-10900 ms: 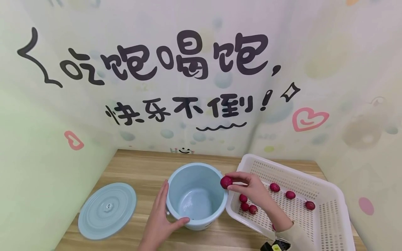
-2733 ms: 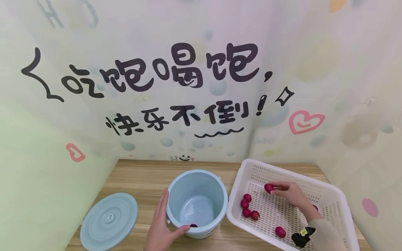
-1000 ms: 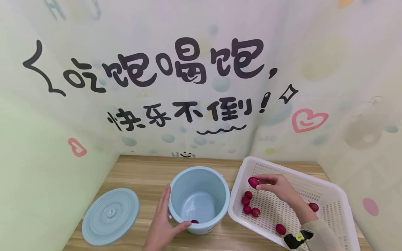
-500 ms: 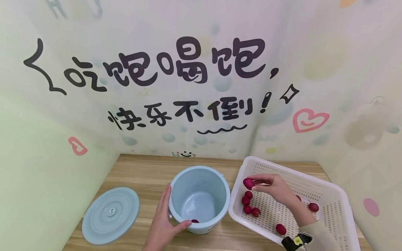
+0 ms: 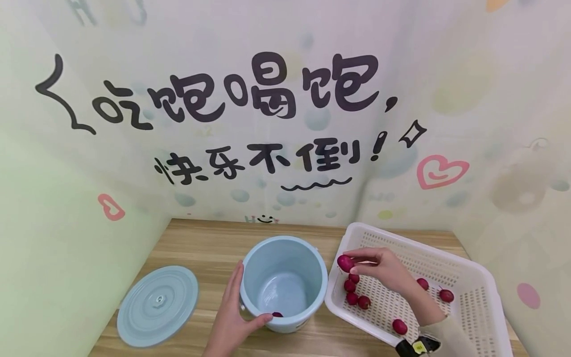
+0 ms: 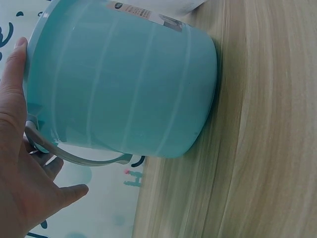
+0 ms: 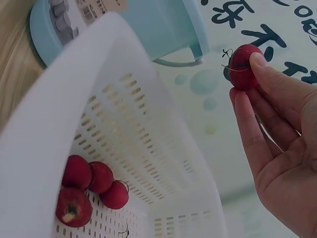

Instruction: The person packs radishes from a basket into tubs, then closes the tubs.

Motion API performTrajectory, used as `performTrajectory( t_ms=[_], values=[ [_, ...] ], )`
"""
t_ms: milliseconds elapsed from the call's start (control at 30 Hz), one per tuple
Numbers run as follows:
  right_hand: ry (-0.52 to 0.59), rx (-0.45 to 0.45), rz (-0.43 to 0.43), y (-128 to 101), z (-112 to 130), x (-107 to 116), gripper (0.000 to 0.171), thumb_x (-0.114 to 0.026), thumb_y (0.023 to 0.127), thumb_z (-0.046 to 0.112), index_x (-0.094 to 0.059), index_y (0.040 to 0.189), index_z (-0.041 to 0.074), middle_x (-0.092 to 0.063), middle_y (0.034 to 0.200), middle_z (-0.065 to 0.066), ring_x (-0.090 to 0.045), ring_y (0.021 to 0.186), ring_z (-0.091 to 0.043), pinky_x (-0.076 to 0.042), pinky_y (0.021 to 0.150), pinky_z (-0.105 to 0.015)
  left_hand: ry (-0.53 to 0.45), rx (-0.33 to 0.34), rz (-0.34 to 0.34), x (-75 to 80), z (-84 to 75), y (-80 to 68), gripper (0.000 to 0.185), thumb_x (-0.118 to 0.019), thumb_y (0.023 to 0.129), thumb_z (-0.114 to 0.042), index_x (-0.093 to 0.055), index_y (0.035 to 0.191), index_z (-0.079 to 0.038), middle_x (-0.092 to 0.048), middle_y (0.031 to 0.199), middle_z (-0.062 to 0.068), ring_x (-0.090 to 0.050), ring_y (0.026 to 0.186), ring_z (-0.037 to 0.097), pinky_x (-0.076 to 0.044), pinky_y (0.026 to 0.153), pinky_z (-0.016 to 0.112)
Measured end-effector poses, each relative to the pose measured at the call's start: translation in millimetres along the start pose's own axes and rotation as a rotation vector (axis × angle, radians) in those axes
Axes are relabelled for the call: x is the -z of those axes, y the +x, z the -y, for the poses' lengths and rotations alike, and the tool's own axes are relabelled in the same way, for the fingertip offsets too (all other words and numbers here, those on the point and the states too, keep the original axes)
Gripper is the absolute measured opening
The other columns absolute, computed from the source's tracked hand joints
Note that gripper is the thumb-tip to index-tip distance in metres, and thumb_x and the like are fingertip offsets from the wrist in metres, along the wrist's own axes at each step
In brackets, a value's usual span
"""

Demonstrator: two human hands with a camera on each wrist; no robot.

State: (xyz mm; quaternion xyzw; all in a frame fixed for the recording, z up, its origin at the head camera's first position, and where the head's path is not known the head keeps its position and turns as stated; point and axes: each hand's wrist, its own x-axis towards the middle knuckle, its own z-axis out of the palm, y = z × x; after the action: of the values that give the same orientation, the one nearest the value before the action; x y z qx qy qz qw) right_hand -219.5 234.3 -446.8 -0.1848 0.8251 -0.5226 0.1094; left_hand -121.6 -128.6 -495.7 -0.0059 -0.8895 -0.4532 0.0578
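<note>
The right hand pinches one red radish between thumb and fingertips, lifted clear of the white basket floor and held above the basket's left end, near the rim that faces the pale blue bucket. In the right wrist view the same radish sits at the tips of the fingers, the other fingers only loosely bent beneath it.

The left hand steadies the bucket on the counter — palm against its near-left wall, thumb hooked over the rim. The left wrist view shows the hand curved around the bucket's side by the grey handle. One radish lies at the bottom of the bucket.

In the basket, a cluster of radishes lies at the left end just below the held one — more are scattered farther right and toward the near edge. The bucket's round lid lies flat on the counter well to the left, apart from the bucket. The basket stands just beside the bucket on its right
</note>
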Motion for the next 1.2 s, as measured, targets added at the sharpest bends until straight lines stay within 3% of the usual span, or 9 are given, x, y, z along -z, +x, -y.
performTrajectory(
  t_ms=[233, 800, 1200],
  values=[
    [0.031, 0.06, 0.017, 1.3, 8.8, -7.3, 0.037, -0.076, 0.088, 0.018, -0.07, 0.121, 0.002, -0.072, 0.116, -0.02, -0.068, 0.098, 0.001, -0.061, 0.082, -0.021, 0.003, -0.019, -0.006, -0.4, 0.6, 0.3, 0.126, -0.088, 0.066, -0.055, -0.013, 0.161, -0.019, -0.017, 0.167, 0.012, -0.026, 0.15, 0.041, -0.035, 0.115, 0.062],
    [0.11, 0.093, 0.07, 4.4, 28.8, -29.0, 0.038, -0.077, 0.087, 0.017, -0.07, 0.122, 0.002, -0.07, 0.12, -0.021, -0.07, 0.1, -0.004, -0.061, 0.087, -0.026, 0.002, -0.047, -0.024, -2.5, 3.1, 0.2, 0.127, -0.089, 0.065, -0.052, -0.015, 0.161, -0.015, -0.018, 0.167, 0.012, -0.027, 0.149, 0.042, -0.034, 0.114, 0.063],
    [0.166, 0.114, 0.104, 6.7, 34.6, -45.2, 0.039, -0.075, 0.088, 0.017, -0.069, 0.124, 0.002, -0.07, 0.12, -0.023, -0.07, 0.101, -0.005, -0.061, 0.088, -0.026, 0.004, -0.01, -0.009, -2.5, 1.9, 0.7, 0.126, -0.087, 0.066, -0.056, -0.014, 0.161, -0.019, -0.018, 0.167, 0.009, -0.027, 0.15, 0.04, -0.036, 0.114, 0.062]
  ],
)
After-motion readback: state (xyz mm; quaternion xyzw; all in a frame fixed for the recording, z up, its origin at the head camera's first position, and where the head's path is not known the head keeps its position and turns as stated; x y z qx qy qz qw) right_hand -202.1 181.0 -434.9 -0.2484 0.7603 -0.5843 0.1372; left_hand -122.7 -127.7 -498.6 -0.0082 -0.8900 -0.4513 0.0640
